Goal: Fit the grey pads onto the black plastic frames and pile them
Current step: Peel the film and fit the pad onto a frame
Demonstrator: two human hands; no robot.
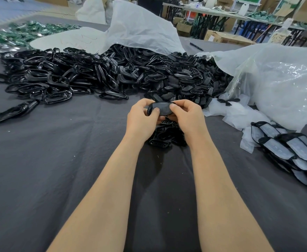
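Both hands hold one black plastic frame with a grey pad (161, 108) in it, above the dark cloth. My left hand (143, 117) grips its left end, thumb on the pad. My right hand (185, 116) grips the right end, thumb pressing the pad's top. Directly below the hands lies a small pile of assembled pieces (164, 137), partly hidden by my wrists. A big heap of empty black frames (58, 77) stretches across the table behind, and black perforated parts (189, 79) lie to its right.
A row of grey pads in black edging (287, 148) runs along the right edge. Clear plastic bags (276, 84) bulge at the right, a white sack (140, 28) lies behind the heap, green parts (21, 31) sit far left. One loose frame (14, 110) lies at the left.
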